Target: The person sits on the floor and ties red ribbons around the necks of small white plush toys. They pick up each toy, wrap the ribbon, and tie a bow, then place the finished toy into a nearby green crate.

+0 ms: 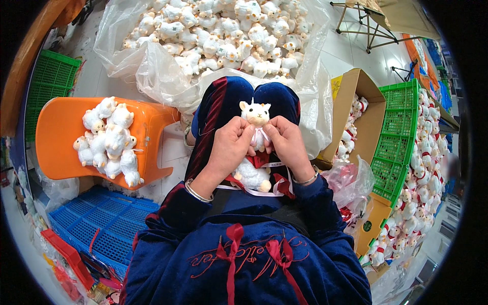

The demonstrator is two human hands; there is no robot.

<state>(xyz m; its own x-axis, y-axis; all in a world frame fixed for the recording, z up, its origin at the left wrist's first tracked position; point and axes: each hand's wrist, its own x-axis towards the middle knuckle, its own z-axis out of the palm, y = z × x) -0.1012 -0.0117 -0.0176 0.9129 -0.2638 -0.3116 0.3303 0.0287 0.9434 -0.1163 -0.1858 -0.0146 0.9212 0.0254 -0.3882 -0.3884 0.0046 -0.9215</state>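
Over my lap I hold a small white plush sheep (257,116) upright, its cream muzzle turned toward me. My left hand (230,145) pinches it at the neck on one side, and my right hand (288,143) does the same on the other. Between my fingertips a pale pink ribbon (261,134) crosses the toy's neck; its ends are partly hidden. Below my hands, a second white plush sheep (252,176) lies on my lap among dark red cloth pieces and white printed ribbon (233,187).
An orange stool (56,137) at left carries several plush sheep. Ahead, a clear plastic sheet (160,71) holds a large heap of them. At right stand a cardboard box (367,84) and a green crate (394,137), beside many toys with red neckbands. A blue crate (104,216) lies lower left.
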